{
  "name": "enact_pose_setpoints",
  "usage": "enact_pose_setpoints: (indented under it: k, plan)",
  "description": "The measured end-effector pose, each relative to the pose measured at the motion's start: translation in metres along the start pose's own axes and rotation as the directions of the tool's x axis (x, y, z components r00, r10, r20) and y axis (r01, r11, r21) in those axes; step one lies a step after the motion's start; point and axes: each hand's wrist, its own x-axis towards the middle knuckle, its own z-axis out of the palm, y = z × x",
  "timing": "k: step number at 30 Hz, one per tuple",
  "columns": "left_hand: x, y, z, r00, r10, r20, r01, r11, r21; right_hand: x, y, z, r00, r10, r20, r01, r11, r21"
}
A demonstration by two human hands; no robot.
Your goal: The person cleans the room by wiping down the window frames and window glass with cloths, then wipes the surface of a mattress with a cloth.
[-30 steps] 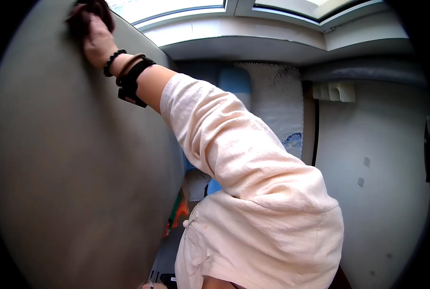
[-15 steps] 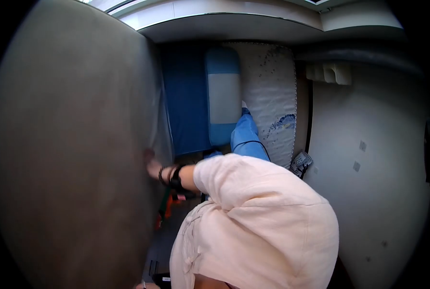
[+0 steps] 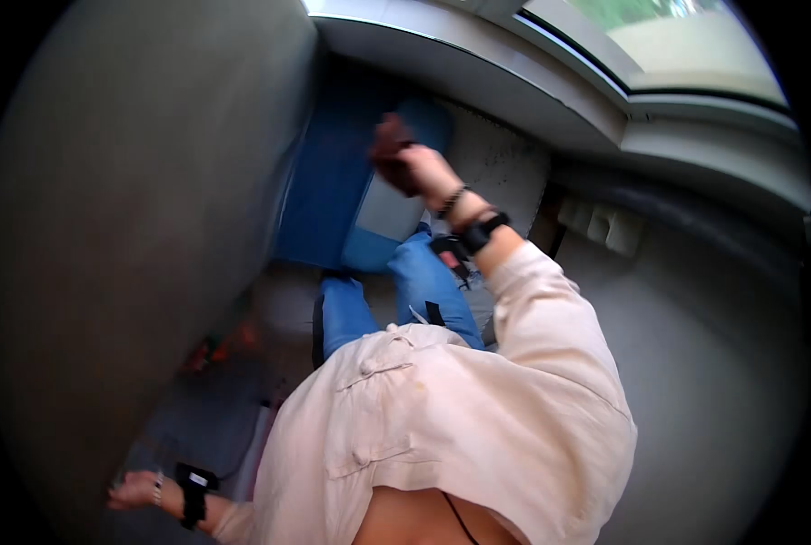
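Note:
My right hand [image 3: 429, 174] grips a dark maroon cloth [image 3: 393, 156], held in the air above a blue and grey cushion [image 3: 389, 211]. Bracelets and a black strap circle that wrist. At the lower left, my left hand [image 3: 134, 490] is near the lower edge of a large grey-brown panel [image 3: 133, 227]; its fingers look curled, but blur hides whether they hold anything. A black device is strapped to the left wrist.
A window [image 3: 687, 45] with a pale sill [image 3: 514, 64] runs across the top right. A white holder [image 3: 601, 227] is on the right. Below me are my blue-trousered legs [image 3: 423, 282]. Orange items [image 3: 228, 345] lie beside the panel.
My right hand with the cloth has come away from the panel and moved right, over the cushion. More of my left hand shows now. The view has tilted.

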Motion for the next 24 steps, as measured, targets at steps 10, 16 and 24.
enact_pose_setpoints:
  k: [10,16,24]
  plan:
    - [-0.112,0.03,0.042,0.755,-0.642,0.133,0.601,0.758,0.254,-0.027,0.022,-0.149,0.931,-0.039,-0.364,0.033,0.999,-0.024]
    - [-0.241,0.053,-0.014,0.409,-0.895,0.18,0.871,0.442,0.215,-0.046,0.041,-0.125,0.959,-0.105,-0.265,0.08,0.991,-0.104]
    - [-0.349,0.033,-0.101,0.16,-0.949,0.272,0.829,0.279,0.485,-0.074,0.056,-0.073,0.969,-0.212,-0.125,0.154,0.919,-0.364]
